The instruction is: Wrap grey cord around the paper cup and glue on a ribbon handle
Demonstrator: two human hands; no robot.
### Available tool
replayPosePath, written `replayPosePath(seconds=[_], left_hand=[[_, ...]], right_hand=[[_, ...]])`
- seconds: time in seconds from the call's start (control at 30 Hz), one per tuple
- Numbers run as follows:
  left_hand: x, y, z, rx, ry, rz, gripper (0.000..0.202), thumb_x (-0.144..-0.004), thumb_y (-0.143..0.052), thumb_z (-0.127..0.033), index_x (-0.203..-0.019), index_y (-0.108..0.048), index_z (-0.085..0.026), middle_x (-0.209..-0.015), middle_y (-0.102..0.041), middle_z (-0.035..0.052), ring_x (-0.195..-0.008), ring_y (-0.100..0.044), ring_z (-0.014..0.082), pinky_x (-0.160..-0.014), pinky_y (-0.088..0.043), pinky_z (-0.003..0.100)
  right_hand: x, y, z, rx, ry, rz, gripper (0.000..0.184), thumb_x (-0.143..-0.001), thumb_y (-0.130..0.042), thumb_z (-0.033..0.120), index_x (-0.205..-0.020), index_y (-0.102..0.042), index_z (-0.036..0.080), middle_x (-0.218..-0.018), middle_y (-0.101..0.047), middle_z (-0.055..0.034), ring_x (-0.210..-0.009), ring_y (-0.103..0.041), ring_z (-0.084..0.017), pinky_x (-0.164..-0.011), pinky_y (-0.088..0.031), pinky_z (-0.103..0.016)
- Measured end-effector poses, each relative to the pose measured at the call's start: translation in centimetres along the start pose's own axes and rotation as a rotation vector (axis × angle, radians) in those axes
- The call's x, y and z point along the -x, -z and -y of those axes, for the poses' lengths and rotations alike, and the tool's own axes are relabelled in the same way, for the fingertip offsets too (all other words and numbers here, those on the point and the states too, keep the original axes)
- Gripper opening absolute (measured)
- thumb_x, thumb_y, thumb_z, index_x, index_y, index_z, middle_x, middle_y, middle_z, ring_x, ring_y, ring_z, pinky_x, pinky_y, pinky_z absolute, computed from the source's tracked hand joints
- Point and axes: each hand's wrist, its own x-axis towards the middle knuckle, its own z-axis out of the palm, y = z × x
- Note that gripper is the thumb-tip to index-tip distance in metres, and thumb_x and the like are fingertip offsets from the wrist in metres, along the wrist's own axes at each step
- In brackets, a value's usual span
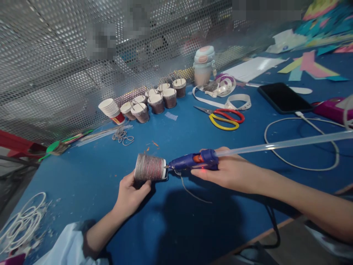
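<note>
My left hand (pixel 134 192) is closed around a small paper cup (pixel 149 167), wrapped in grey and reddish cord and lying on its side above the blue table. In my right hand (pixel 228 170) is a blue glue gun (pixel 190 161), gripped from the right. A long clear glue stick (pixel 278 144) juts out of its back, and a red light glows on its body. The nozzle is at the cup's white rim; whether it touches I cannot tell. A loose end of cord (pixel 190 190) trails from near the rim onto the table.
Several cord-wrapped cups (pixel 156 103) and stacked paper cups (pixel 108 106) line the mesh partition (pixel 68 84). Scissors (pixel 224 118), a measuring tape (pixel 237 102), a phone (pixel 284 97) with its cable, and a bottle (pixel 203 66) lie beyond my right hand. Coiled white cord (pixel 24 224) sits at left.
</note>
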Motion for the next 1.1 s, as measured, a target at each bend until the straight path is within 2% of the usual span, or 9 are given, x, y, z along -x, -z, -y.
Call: replayPosePath(seconds=[0.13, 0.3, 0.4, 0.5, 0.6, 0.7, 0.83, 1.0, 1.1], left_hand=[[0.1, 0.1, 0.0, -0.012, -0.026, 0.019, 0.013, -0.068, -0.060, -0.022, -0.069, -0.068, -0.013, -0.060, -0.065, 0.0005, -0.054, -0.055, 0.0125, -0.055, -0.047, 0.023], [0.3, 0.2, 0.2, 0.027, -0.083, 0.038, 0.009, -0.067, -0.061, -0.020, -0.064, -0.067, -0.013, -0.056, -0.063, -0.0003, -0.051, -0.054, 0.0119, -0.052, -0.045, 0.022], [0.4, 0.1, 0.3, 0.059, -0.068, 0.039, 0.009, -0.067, -0.062, -0.020, -0.065, -0.068, -0.013, -0.056, -0.065, -0.0003, -0.051, -0.055, 0.0118, -0.053, -0.046, 0.022], [0.3, 0.1, 0.3, 0.096, 0.005, 0.016, 0.010, -0.067, -0.065, -0.022, -0.070, -0.069, -0.013, -0.059, -0.066, 0.0003, -0.053, -0.057, 0.0127, -0.056, -0.048, 0.023], [0.1, 0.0, 0.3, 0.162, 0.093, -0.009, 0.015, -0.067, -0.067, -0.025, -0.076, -0.069, -0.012, -0.067, -0.070, 0.0025, -0.061, -0.061, 0.0150, -0.062, -0.050, 0.025], [-0.1, -0.2, 0.4, 0.237, 0.154, 0.000, 0.017, -0.069, -0.068, -0.027, -0.078, -0.068, -0.012, -0.070, -0.071, 0.0039, -0.066, -0.063, 0.0163, -0.067, -0.050, 0.026], [-0.3, -0.4, 1.0, 0.308, 0.198, -0.015, 0.018, -0.073, -0.067, -0.028, -0.082, -0.067, -0.012, -0.069, -0.069, 0.0031, -0.067, -0.062, 0.0157, -0.067, -0.049, 0.026], [-0.3, -0.5, 0.8, 0.321, 0.217, -0.040, 0.020, -0.074, -0.067, -0.029, -0.085, -0.067, -0.012, -0.068, -0.068, 0.0024, -0.066, -0.062, 0.0153, -0.065, -0.049, 0.025], [-0.3, -0.5, 0.2, 0.297, 0.198, -0.037, 0.021, -0.072, -0.067, -0.030, -0.083, -0.067, -0.011, -0.068, -0.068, 0.0035, -0.066, -0.063, 0.0164, -0.064, -0.050, 0.027]], right_hand=[[-0.3, 0.4, -0.2, -0.100, -0.032, -0.023, 0.031, -0.085, -0.051, 0.043, -0.073, -0.069, 0.021, -0.063, -0.062, 0.0011, -0.060, -0.056, -0.016, -0.059, -0.041, -0.026], [-1.1, 0.9, -0.7, -0.161, -0.006, -0.067, 0.026, -0.083, -0.054, 0.039, -0.081, -0.070, 0.020, -0.071, -0.066, 0.0011, -0.063, -0.058, -0.015, -0.062, -0.044, -0.027], [-2.5, 1.0, -1.5, -0.064, -0.055, -0.075, 0.028, -0.083, -0.054, 0.042, -0.084, -0.070, 0.019, -0.076, -0.068, -0.0011, -0.069, -0.060, -0.016, -0.064, -0.044, -0.026], [-4.5, 0.6, -2.7, 0.131, -0.120, -0.108, 0.035, -0.084, -0.052, 0.049, -0.090, -0.070, 0.019, -0.082, -0.069, -0.0042, -0.075, -0.062, -0.019, -0.065, -0.043, -0.027], [-6.1, -0.1, -3.9, 0.269, -0.101, -0.134, 0.043, -0.087, -0.047, 0.052, -0.091, -0.069, 0.016, -0.085, -0.069, -0.0090, -0.078, -0.062, -0.022, -0.066, -0.042, -0.028], [-6.6, -0.6, -4.7, 0.312, -0.085, -0.169, 0.049, -0.089, -0.043, 0.055, -0.094, -0.068, 0.014, -0.095, -0.068, -0.0132, -0.091, -0.062, -0.026, -0.076, -0.044, -0.032], [-5.3, -0.3, -5.0, 0.341, -0.098, -0.202, 0.052, -0.088, -0.043, 0.058, -0.099, -0.065, 0.012, -0.107, -0.066, -0.0165, -0.101, -0.058, -0.030, -0.084, -0.044, -0.039], [-1.5, 0.8, -3.2, 0.364, -0.185, -0.393, 0.037, -0.086, -0.050, 0.053, -0.081, -0.060, 0.018, -0.086, -0.065, -0.0094, -0.087, -0.059, -0.026, -0.072, -0.043, -0.036], [-0.3, 0.7, -0.9, 0.292, -0.108, -0.413, 0.026, -0.088, -0.053, 0.041, -0.076, -0.058, 0.019, -0.081, -0.064, -0.0058, -0.075, -0.058, -0.020, -0.067, -0.040, -0.031]])
